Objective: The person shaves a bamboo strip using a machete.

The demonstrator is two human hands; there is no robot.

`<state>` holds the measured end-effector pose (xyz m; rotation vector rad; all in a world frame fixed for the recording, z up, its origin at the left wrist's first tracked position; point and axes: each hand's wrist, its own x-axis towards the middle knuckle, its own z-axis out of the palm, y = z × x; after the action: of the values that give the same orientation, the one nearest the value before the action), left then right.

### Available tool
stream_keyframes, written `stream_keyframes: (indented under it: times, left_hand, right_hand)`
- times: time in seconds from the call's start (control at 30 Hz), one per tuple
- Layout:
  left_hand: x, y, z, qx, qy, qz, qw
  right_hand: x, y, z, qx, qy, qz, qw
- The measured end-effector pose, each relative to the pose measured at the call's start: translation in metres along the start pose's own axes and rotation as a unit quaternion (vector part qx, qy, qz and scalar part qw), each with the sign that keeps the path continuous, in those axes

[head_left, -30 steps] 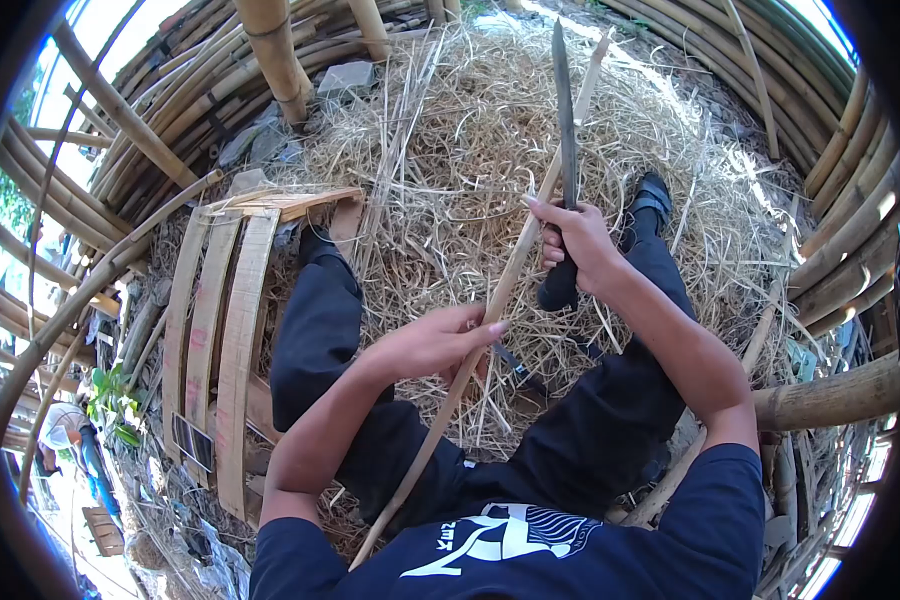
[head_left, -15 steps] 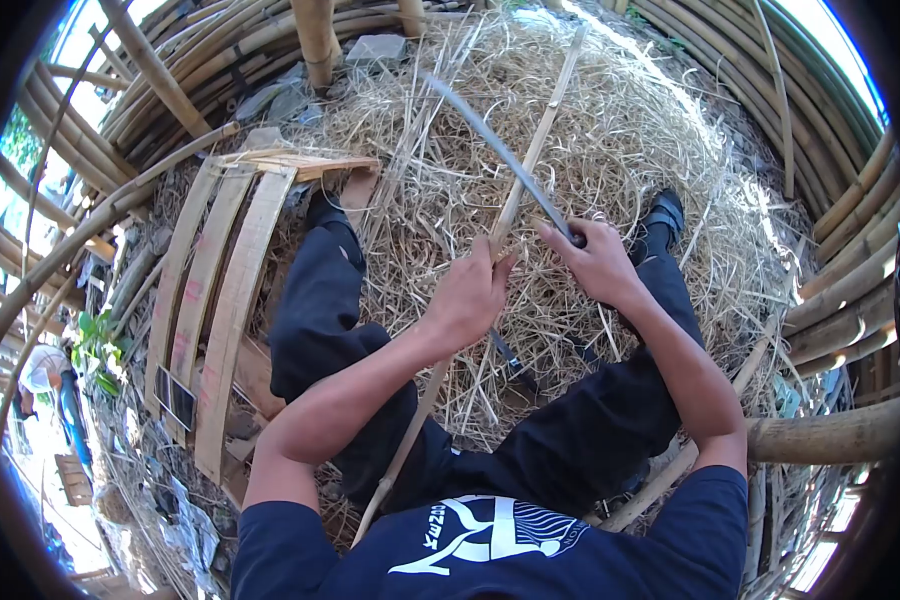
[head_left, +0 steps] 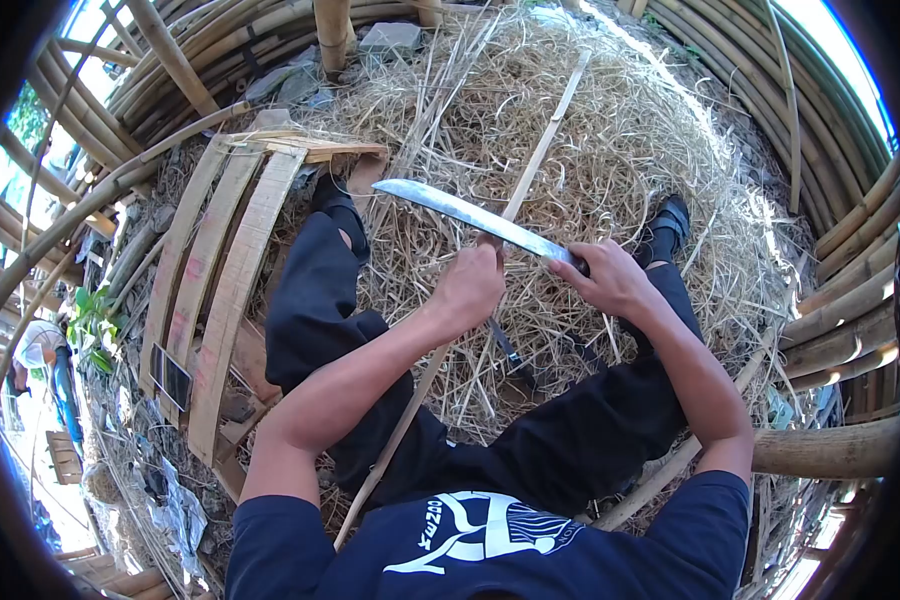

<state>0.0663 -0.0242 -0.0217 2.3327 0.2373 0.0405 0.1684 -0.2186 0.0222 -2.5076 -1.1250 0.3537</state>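
My left hand (head_left: pixel 467 290) is closed around a long, thin bamboo strip (head_left: pixel 552 128), which slants from the far shavings back past my left thigh. My right hand (head_left: pixel 606 279) grips the dark handle of a machete (head_left: pixel 457 208). Its blade points to the left and crosses the strip just beyond my left fist, with the broad side showing. Whether the edge presses into the strip, I cannot tell. Below my hands a dark strap-like object (head_left: pixel 511 352) lies in the pale shavings (head_left: pixel 470 130) between my legs.
A slatted wooden crate (head_left: pixel 232 290) stands by my left leg, with a dark phone-like rectangle (head_left: pixel 171 377) on it. Stacked bamboo poles (head_left: pixel 770 80) curve around the back and right. A thick pole (head_left: pixel 830 448) juts in near my right elbow. Another person (head_left: pixel 50 365) is at far left.
The machete blade has swung down and to the left, now lying flatter across the bamboo strip with its broad side turned up. Both hands keep their grips.
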Motion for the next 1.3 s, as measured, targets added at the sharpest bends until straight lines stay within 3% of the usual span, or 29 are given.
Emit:
stream_keyframes:
  times: [0.17,0.23,0.3,0.37,0.57,0.63,0.8,0.9,0.97,1.03,1.3]
  left_hand:
    - [-0.002,0.0,0.002,0.013,-0.022,-0.004,1.0]
    - [-0.004,0.002,0.001,0.006,-0.03,-0.001,1.0]
    - [-0.009,0.007,-0.003,-0.013,-0.035,-0.02,0.999]
    - [-0.009,0.008,-0.007,-0.006,-0.047,-0.019,0.999]
    - [-0.002,0.001,0.003,0.058,-0.053,-0.006,0.997]
    - [-0.004,0.001,0.002,0.023,-0.072,-0.011,0.997]
    - [-0.004,-0.002,-0.005,0.041,-0.056,-0.014,0.997]
    - [0.0,-0.001,-0.005,0.036,-0.059,-0.032,0.997]
    - [0.006,-0.015,0.004,0.02,-0.024,0.011,0.999]
    - [0.002,-0.008,-0.001,0.02,-0.027,-0.006,0.999]
    - [0.008,-0.006,0.001,0.042,-0.013,0.001,0.999]
  right_hand:
    - [0.001,0.01,0.002,-0.02,-0.026,0.014,0.999]
    - [0.007,0.034,0.005,-0.038,0.035,-0.034,0.998]
    - [0.014,0.047,-0.005,0.02,0.018,0.074,0.997]
    - [0.017,0.06,-0.009,0.012,0.063,0.08,0.995]
    - [0.002,0.038,0.011,-0.035,-0.013,-0.004,0.999]
    - [0.005,0.044,0.008,0.023,-0.049,0.019,0.998]
    - [0.011,0.08,0.0,0.022,0.026,0.106,0.994]
    - [-0.002,0.054,-0.004,0.061,-0.046,0.087,0.993]
    - [-0.005,0.043,0.003,0.034,-0.077,0.026,0.996]
    - [-0.003,0.05,0.005,0.081,-0.066,0.038,0.994]
    - [0.01,0.07,0.002,0.004,-0.055,0.009,0.998]
